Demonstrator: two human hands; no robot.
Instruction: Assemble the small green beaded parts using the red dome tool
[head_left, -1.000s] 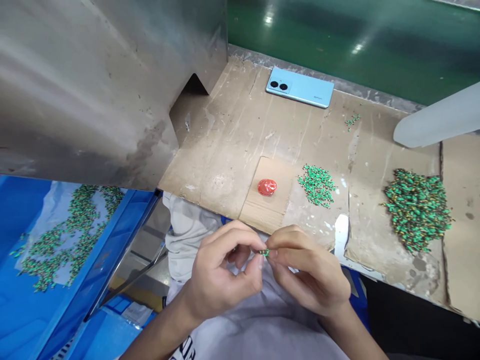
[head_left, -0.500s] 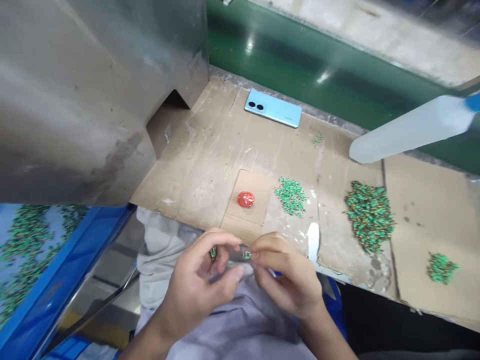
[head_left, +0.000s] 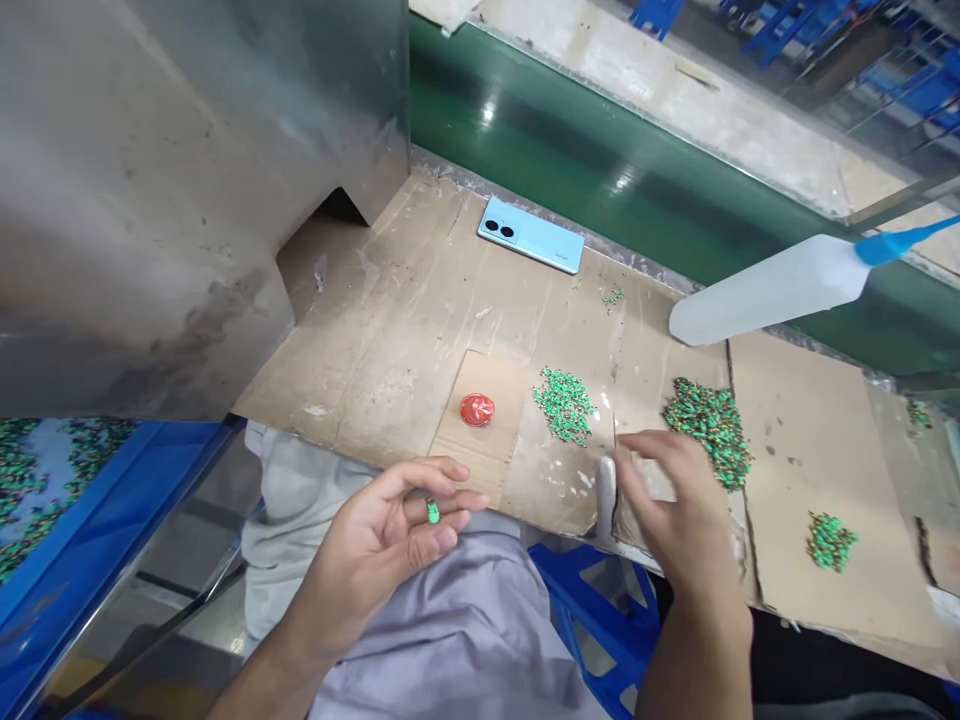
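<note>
- Green part is lightly pinched by the left hand, over the lap.
- Right hand, loosely open and seemingly empty, hovers at the big pile.
- Heaps on the cardboard look largely unworked.

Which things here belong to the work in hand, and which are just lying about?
In use: left hand, holding a small green part; right hand, open, beside the large green pile; smaller green pile.
Lying about: phone; red cap; white bottle.
</note>
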